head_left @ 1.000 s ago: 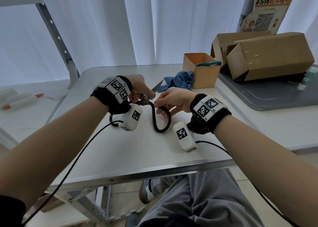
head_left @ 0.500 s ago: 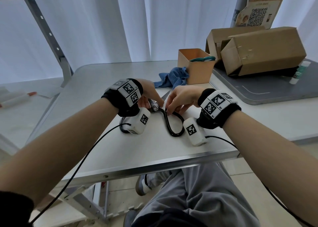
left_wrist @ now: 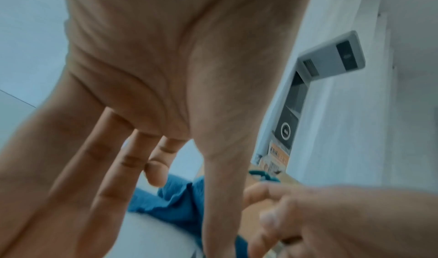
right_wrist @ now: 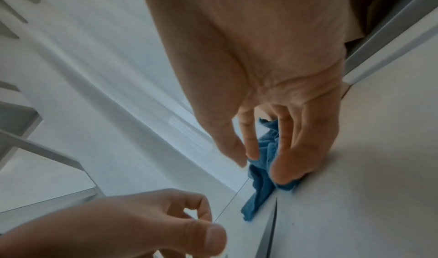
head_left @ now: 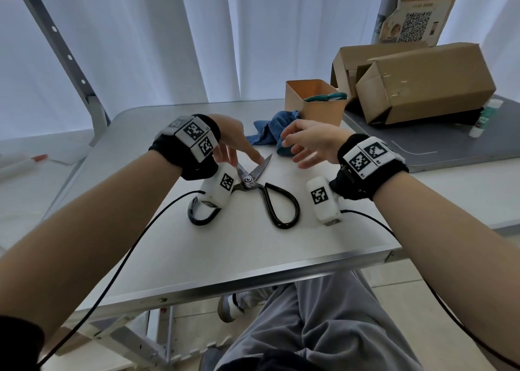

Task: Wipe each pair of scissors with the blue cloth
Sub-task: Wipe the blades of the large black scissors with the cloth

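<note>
A pair of black-handled scissors [head_left: 253, 184] lies flat on the white table [head_left: 253, 252], blades parted and pointing away from the person, handle loops toward the near edge; one loop is partly hidden under the left wrist camera. The blue cloth [head_left: 270, 130] lies crumpled beyond the blade tips, beside an orange box [head_left: 312, 108] in which the teal handles of a second pair of scissors [head_left: 326, 97] show.

The step in hand appears to be fetching the cloth: the scissors have been set out opened, and no wiping has yet begun. The next move calls for closing the fingers on the cloth, lifting it clear of the blade tips, and steadying the scissors by the handles so that the cloth can be drawn along each blade away from the edge.

The right hand [head_left: 312, 142] hangs over the near end of the cloth with fingers spread and slightly bent; in the right wrist view its fingertips [right_wrist: 286, 170] lie against the cloth without yet gathering it, so the hand is unclosed and holds nothing. The left hand [head_left: 233, 139] hovers just above the blades with fingers extended and relaxed, gripping nothing; whether a fingertip touches the steel cannot be told.

Cardboard cartons [head_left: 422, 83] stand well apart on the adjoining grey table.
</note>
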`<state>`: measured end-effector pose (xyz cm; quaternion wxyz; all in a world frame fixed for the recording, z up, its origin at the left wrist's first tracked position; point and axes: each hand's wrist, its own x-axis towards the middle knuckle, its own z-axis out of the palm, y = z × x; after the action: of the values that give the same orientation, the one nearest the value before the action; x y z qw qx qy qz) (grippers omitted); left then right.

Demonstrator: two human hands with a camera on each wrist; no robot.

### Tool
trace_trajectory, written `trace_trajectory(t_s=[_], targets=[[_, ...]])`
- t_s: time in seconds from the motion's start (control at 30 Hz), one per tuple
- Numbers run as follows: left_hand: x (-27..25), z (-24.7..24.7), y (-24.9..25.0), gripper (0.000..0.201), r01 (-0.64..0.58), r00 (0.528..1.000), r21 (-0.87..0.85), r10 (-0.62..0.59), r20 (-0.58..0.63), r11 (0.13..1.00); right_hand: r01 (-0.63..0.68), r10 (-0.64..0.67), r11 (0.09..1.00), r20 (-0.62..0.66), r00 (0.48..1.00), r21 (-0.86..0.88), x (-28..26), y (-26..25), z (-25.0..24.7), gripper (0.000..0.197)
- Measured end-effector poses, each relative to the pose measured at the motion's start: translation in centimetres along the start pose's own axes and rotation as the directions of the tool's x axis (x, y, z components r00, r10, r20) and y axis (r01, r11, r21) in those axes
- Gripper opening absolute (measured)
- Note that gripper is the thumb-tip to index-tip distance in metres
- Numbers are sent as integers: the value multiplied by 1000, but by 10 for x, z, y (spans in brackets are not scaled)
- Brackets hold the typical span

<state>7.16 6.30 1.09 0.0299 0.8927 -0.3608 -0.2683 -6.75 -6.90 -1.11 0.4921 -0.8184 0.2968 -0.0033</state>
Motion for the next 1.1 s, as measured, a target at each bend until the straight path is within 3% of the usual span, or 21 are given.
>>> trace_trajectory(t_s=[0.1,0.2,0.5,0.6,0.67,0.77,0.93,1.0,1.07,1.1], targets=[[5,-14,-1,49,-72,996,-128,65,-59,989,-20,20,1000,9,1000,1,6,-2,-2,28],[14,-19,4,34,-131,990,-153,120,-80,980,-49,50,998,-26,998,36,14,-3,1,32],[48,-8,16,50,-122,992,195,127,-12,973,5,37,969,-164,986,245,38,2,7,28],[57,-9,15,50,-112,992,224,122,-31,968,54,6,937,-169,986,345,41,-1,6,28],[61,-13,10,42,-119,984,162,138,-115,980,96,-36,923,-165,986,373,42,-4,6,29],[65,-27,-3,29,-199,922,-109,149,-356,974,179,-115,921,-195,974,346,41,-13,8,27],[57,-45,-25,19,-443,728,-422,43,-684,791,438,-301,796,-355,885,418,54,-34,11,27],[55,-49,-33,21,-528,631,-447,-18,-775,722,444,-276,744,-375,885,499,62,-39,12,30],[53,-53,-40,24,-556,586,-453,-58,-808,697,357,-235,824,-309,922,439,67,-43,12,25],[53,-54,-42,31,-559,588,-463,-65,-806,688,263,-185,884,-227,956,386,69,-43,13,24]])
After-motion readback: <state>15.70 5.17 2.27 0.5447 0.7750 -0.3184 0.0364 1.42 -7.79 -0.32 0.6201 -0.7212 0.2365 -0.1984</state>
